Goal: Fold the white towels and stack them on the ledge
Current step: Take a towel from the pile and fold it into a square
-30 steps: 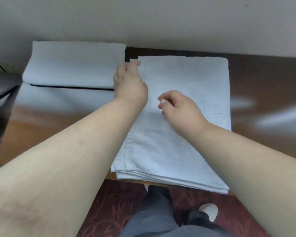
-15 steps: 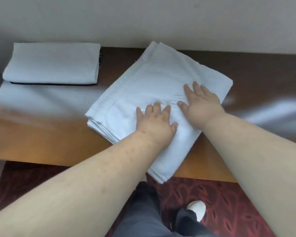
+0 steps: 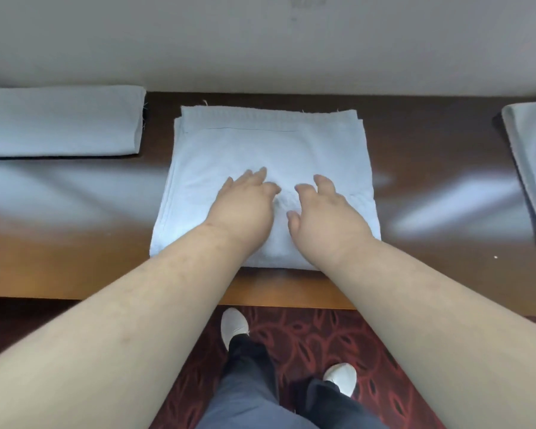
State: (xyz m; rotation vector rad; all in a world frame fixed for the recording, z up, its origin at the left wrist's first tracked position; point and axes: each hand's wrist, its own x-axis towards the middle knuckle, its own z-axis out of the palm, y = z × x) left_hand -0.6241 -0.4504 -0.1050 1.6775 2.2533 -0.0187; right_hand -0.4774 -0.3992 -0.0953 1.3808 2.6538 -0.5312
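Observation:
A folded white towel (image 3: 270, 144) lies square on the glossy wooden ledge (image 3: 75, 243), its far edge close to the wall. My left hand (image 3: 245, 205) and my right hand (image 3: 322, 212) rest side by side on the towel's near half, palms down, fingers spread and slightly curled, the cloth bunched a little between them. Neither hand holds anything. A second folded white towel (image 3: 62, 119) lies at the ledge's back left. Another white towel (image 3: 532, 156) shows partly at the right edge.
A plain pale wall (image 3: 260, 41) rises directly behind the ledge. Below the ledge's front edge are red patterned carpet (image 3: 307, 335), my dark trousers and white shoes (image 3: 234, 323). Bare ledge surface lies between the towels.
The middle towel has turned from a diagonal lie to square with the wall. Both hands have come closer together on its near half, and the view has shifted right, bringing in the right towel.

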